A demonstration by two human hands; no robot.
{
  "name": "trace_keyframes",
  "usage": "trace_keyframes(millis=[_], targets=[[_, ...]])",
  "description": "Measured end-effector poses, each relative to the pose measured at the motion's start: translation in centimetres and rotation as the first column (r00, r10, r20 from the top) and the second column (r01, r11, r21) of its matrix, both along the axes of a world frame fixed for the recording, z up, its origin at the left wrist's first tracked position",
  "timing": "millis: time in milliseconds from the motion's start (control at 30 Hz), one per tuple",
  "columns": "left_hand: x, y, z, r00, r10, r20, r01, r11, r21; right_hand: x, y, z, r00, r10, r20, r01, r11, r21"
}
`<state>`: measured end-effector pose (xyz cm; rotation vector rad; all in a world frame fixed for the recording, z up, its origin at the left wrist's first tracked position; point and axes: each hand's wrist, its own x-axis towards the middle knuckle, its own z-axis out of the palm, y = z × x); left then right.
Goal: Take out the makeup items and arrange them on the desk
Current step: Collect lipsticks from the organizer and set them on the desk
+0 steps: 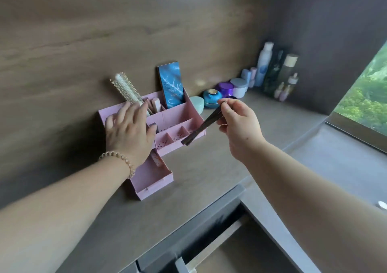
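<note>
The right hand (238,124) pinches a slim dark makeup stick (202,126) by its far end, above the pink organiser (178,113). It looks light, stiff, slippery. The left hand (127,130), grip spread, rests on the organiser.

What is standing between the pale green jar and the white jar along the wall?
In the head view, two jars stand between the pale green jar and the white jar: a blue jar, then a purple jar.

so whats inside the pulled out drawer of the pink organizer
One pale pinkish item lies at the back of the drawer; the rest shows bare floor. The left hand covers the drawer's far end, so anything there is hidden.
</note>
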<state>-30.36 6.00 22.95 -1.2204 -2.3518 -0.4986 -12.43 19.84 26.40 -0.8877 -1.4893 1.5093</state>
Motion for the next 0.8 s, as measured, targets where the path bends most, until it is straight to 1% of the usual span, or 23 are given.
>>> trace_keyframes(millis=[33, 67, 100, 133, 167, 200, 233, 300, 400, 467, 533, 633, 733, 800], targets=[[1.6, 0.8, 0.5, 0.995, -0.098, -0.014, 0.099, 0.992, 0.074, 2.2, -0.1, -0.1, 1.0, 0.002, 0.005, -0.002, 1.0, -0.011], [3.1, 1.6, 1.0, 0.976, -0.217, 0.002, 0.214, 0.966, 0.144, 3.7, -0.1, -0.5, 1.0, 0.008, 0.001, -0.008, 1.0, -0.027], [5.2, 2.4, 1.7, 0.928, -0.361, 0.095, 0.337, 0.919, 0.204, 5.3, -0.1, -0.7, 1.0, 0.004, -0.01, -0.004, 0.999, -0.054], [7.6, 3.2, 2.2, 0.831, -0.493, 0.257, 0.437, 0.865, 0.247, 7.1, 0.0, -1.0, 1.0, -0.01, -0.023, 0.008, 0.996, -0.085], [10.3, 3.9, 2.8, 0.695, -0.566, 0.443, 0.503, 0.824, 0.262, 9.0, 0.1, -1.1, 0.999, -0.027, -0.047, 0.021, 0.993, -0.112], [12.7, 4.6, 3.0, 0.562, -0.561, 0.608, 0.548, 0.803, 0.234, 10.7, 0.4, -1.2, 0.996, -0.04, -0.077, 0.03, 0.991, -0.134], [14.9, 5.3, 2.8, 0.468, -0.517, 0.717, 0.592, 0.786, 0.18, 12.3, 0.6, -1.4, 0.993, -0.057, -0.106, 0.04, 0.987, -0.154], [18.6, 6.8, 1.7, 0.386, -0.457, 0.801, 0.658, 0.745, 0.108, 15.6, 1.2, -1.8, 0.987, -0.1, -0.126, 0.077, 0.982, -0.17], [23.0, 8.5, -0.2, 0.287, -0.437, 0.852, 0.668, 0.729, 0.148, 20.4, 1.6, -3.1, 0.985, -0.158, -0.069, 0.145, 0.976, -0.161], [26.1, 9.6, -1.7, 0.248, -0.406, 0.879, 0.691, 0.71, 0.133, 24.3, 1.5, -4.5, 0.973, -0.229, -0.004, 0.226, 0.961, -0.16], [29.5, 10.5, -3.4, 0.231, -0.384, 0.894, 0.723, 0.682, 0.106, 28.2, 1.1, -6.3, 0.942, -0.318, 0.109, 0.332, 0.93, -0.156], [33.7, 11.2, -6.0, 0.248, -0.345, 0.905, 0.746, 0.664, 0.048, 32.8, 0.2, -8.8, 0.873, -0.403, 0.276, 0.454, 0.878, -0.151], [38.0, 11.0, -8.2, 0.255, -0.314, 0.915, 0.795, 0.606, -0.014, 36.8, -0.9, -10.9, 0.806, -0.475, 0.354, 0.557, 0.811, -0.179], [40.7, 10.5, -9.5, 0.283, -0.31, 0.908, 0.832, 0.55, -0.071, 39.5, -1.5, -12.5, 0.766, -0.498, 0.407, 0.6, 0.781, -0.172]])
